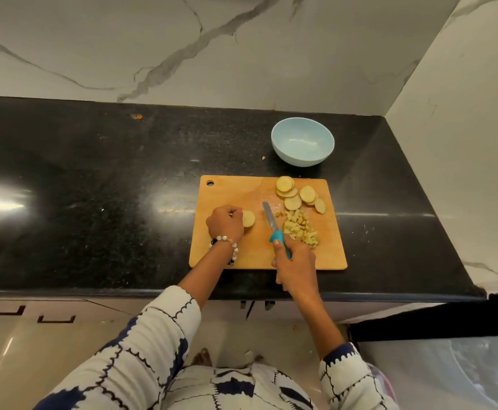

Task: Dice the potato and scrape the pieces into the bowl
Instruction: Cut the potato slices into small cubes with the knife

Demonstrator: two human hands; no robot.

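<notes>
The left hand (pixel 225 224) was curled over a small stack of potato rounds (pixel 248 218) near the board's (pixel 250 250) nine o'clock side, fingertips pinching it flat against the wood. The right hand (pixel 295 266) was wrapped around the teal handle of the knife (pixel 274 224), whose blade pointed toward twelve o'clock and lay on or just above the board between the held rounds and the dice (pixel 301 227); whether its edge touched the wood could not be told. The dice sat in a loose heap at about three o'clock from the blade, and more uncut slices (pixel 298 195) overlapped at the board's one o'clock corner. The bowl (pixel 302 142), pale blue and apparently empty, stood on the black counter (pixel 94 187) just beyond the board at twelve o'clock, apart from it. Judging by this, dicing was partway through and scraping was not yet due. To do the step well, the held stack probably wanted to come closer to the blade, with the fingertips tucked back behind the knuckles, cut first into strips and then across, keeping the pieces close in size to those in the heap. The stack was short and could slip, so firm downward pressure seemed wise. No brand, label or writing could be read on the knife, board or bowl.
</notes>
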